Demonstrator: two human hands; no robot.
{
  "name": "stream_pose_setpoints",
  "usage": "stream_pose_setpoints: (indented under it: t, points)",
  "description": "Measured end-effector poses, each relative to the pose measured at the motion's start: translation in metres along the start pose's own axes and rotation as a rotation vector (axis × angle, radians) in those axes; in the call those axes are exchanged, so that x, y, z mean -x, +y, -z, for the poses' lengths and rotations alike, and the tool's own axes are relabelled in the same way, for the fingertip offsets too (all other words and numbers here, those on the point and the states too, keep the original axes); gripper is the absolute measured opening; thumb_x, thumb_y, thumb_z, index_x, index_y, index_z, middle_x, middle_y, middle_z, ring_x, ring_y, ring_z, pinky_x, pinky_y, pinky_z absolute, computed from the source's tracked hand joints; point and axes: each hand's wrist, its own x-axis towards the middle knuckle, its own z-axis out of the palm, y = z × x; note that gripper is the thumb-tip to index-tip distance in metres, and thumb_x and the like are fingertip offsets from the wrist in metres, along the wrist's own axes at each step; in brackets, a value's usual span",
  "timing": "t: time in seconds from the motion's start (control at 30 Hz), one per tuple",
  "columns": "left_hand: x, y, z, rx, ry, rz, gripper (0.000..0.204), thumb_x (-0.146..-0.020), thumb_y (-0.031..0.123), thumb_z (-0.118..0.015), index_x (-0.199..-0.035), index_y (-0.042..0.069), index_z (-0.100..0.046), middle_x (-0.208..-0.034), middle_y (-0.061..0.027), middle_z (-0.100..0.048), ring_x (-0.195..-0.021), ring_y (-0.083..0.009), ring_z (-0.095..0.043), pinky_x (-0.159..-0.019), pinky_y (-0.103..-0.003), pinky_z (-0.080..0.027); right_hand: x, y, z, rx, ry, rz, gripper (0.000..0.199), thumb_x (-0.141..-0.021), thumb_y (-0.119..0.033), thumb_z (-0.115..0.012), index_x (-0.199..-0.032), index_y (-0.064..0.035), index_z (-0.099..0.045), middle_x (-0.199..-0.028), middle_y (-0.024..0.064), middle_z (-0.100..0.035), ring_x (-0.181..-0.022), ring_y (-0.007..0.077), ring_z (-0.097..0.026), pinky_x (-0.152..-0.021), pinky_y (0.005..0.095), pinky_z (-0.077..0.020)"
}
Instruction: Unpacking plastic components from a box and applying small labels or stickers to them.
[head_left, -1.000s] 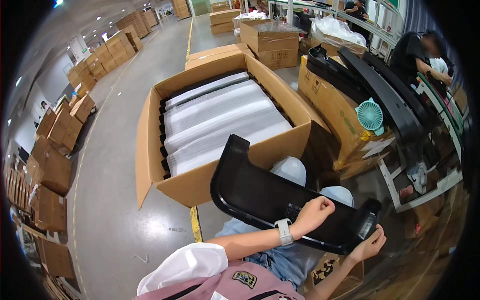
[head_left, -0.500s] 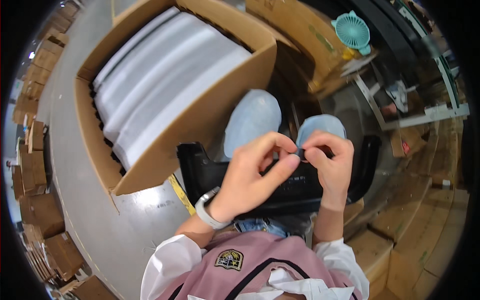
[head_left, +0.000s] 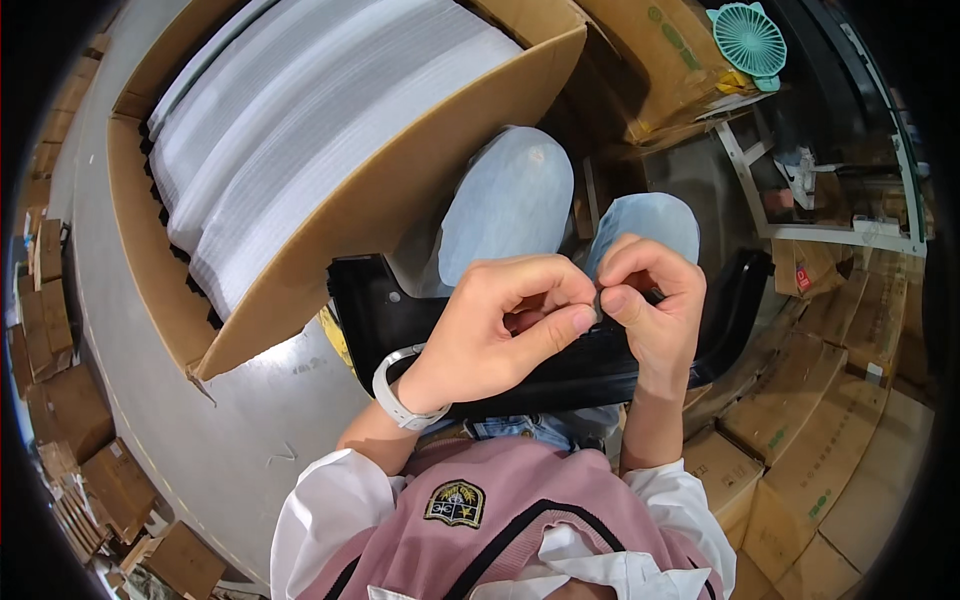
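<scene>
- Up close, the left hand [head_left: 490, 330] and the right hand [head_left: 650, 300] meet fingertip to fingertip, both pinched on a small black ring-like piece [head_left: 600, 303], too tiny to tell more of its shape.
- That piece sits just above a long black plastic panel [head_left: 560, 375], smooth and matte with upturned rounded ends, which lies across the person's lap.
- Under the panel show two knees in pale blue denim [head_left: 510, 200].
- On the left wrist is a white wristband [head_left: 398, 392], glossy and rounded.
- To the left, touching the panel's end, stands a large open cardboard box [head_left: 400, 210] of plain brown corrugated board, packed with long parts wrapped in white ribbed foam sheet [head_left: 300, 110].
- At upper right a round teal fan [head_left: 748, 38] with a slotted grille rests on another carton.
- Stacked brown cartons [head_left: 820, 440] lie at lower right; the grey concrete floor [head_left: 200, 430] looks smooth and scuffed.
</scene>
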Motion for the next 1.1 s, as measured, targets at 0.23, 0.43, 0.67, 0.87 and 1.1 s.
stream_pose_setpoints:
  t: [0.23, 0.43, 0.67, 0.87, 1.1]
  points:
    - [-0.004, -0.007, 0.000, 0.030, -0.008, -0.007, 0.005, -0.084, 0.003, -0.064, -0.087, 0.000, -0.061, -0.070, 0.0015, -0.053, -0.060, -0.0037, -0.041, -0.050, -0.020, -0.031, 0.002, 0.012, 0.002, -0.125, 0.007, -0.041, 0.016, -0.078, -0.009, -0.074, -0.082, 0.0014, -0.062, -0.076, 0.0039, -0.059, -0.067, 0.0082, -0.057, -0.060, 0.0182, -0.0451]
    - [-0.006, -0.007, -0.005, -0.049, 0.069, 0.096, 0.005, -0.080, 0.001, -0.063, -0.079, 0.001, -0.058, -0.067, 0.0026, -0.051, -0.054, -0.0026, -0.037, -0.046, -0.021, -0.029, 0.004, 0.012, 0.002, -0.012, 0.085, -0.039, 0.014, -0.077, -0.006, -0.074, -0.082, 0.0009, -0.063, -0.077, 0.0032, -0.061, -0.067, 0.0069, -0.058, -0.059, 0.0184, -0.0458]
    - [-0.013, -0.008, -0.017, -0.408, 0.206, -0.036, 0.009, -0.070, -0.003, -0.060, -0.074, 0.002, -0.054, -0.064, -0.0005, -0.051, -0.049, -0.0050, -0.036, -0.044, -0.021, -0.028, 0.006, 0.014, -0.002, 0.057, 0.185, -0.068, 0.011, -0.075, 0.000, -0.073, -0.083, 0.0013, -0.065, -0.077, 0.0031, -0.061, -0.064, 0.0057, -0.056, -0.057, 0.0172, -0.0441]
    - [-0.015, -0.010, -0.019, -0.487, 0.267, -0.119, 0.009, -0.068, -0.003, -0.060, -0.074, 0.003, -0.055, -0.065, -0.0016, -0.050, -0.049, -0.0071, -0.039, -0.045, -0.022, -0.031, 0.012, 0.008, 0.000, 0.152, 0.131, -0.142, 0.016, -0.076, -0.004, -0.073, -0.090, 0.0029, -0.069, -0.074, 0.0028, -0.062, -0.062, 0.0043, -0.052, -0.053, 0.0165, -0.0381]
    - [-0.015, -0.016, -0.022, -0.575, 0.196, -0.147, 0.011, -0.064, -0.001, -0.063, -0.074, 0.003, -0.058, -0.076, -0.0036, -0.052, -0.057, -0.0109, -0.047, -0.049, -0.022, -0.036, 0.034, 0.002, 0.015, -0.067, 0.228, -0.354, 0.012, -0.079, 0.002, -0.067, -0.090, 0.0049, -0.068, -0.075, 0.0077, -0.068, -0.071, 0.0100, -0.065, -0.065, 0.0199, -0.0497]
